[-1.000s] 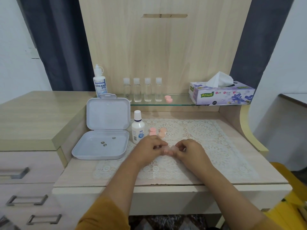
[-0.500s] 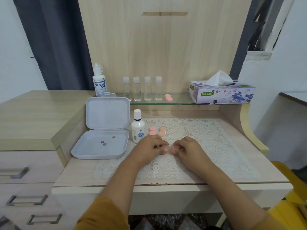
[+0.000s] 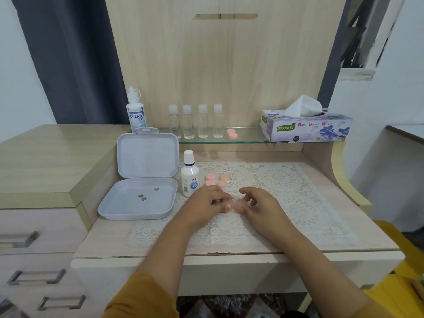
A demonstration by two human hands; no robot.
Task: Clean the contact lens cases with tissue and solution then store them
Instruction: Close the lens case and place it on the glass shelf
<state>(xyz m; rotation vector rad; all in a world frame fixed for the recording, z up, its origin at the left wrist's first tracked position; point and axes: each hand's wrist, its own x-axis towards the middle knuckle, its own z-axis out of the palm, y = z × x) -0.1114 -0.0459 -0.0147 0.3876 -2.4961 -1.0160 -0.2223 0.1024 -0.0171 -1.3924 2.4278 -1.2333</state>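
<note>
Nearest, both hands meet over the lace mat [image 3: 286, 203], which serves as the landmark. The left hand [image 3: 206, 200] and right hand [image 3: 259, 203] have curled fingers that pinch a small translucent lens case [image 3: 235, 204] between them, just above the mat's middle; the case spans the gap between the two sets of fingertips, each hand taking one end, though it is too blurred to tell its details. Just beyond the hands, on the mat's far left part, lie two pink pieces [image 3: 210, 180] and two peach pieces [image 3: 223, 181], close together. Touching the mat's far left corner stands a small white solution bottle [image 3: 190, 177], upright and capped. Left of the mat sits an open white storage box [image 3: 140, 198], lid raised, with three small round bits in its base. Beyond the mat, on a glass shelf [image 3: 247, 136], stand four clear little bottles [image 3: 195, 121], a pink lens case [image 3: 232, 134], a larger Dream Eye bottle [image 3: 136, 111] at the left end, and a tissue box [image 3: 305, 127] at the right end.
</note>
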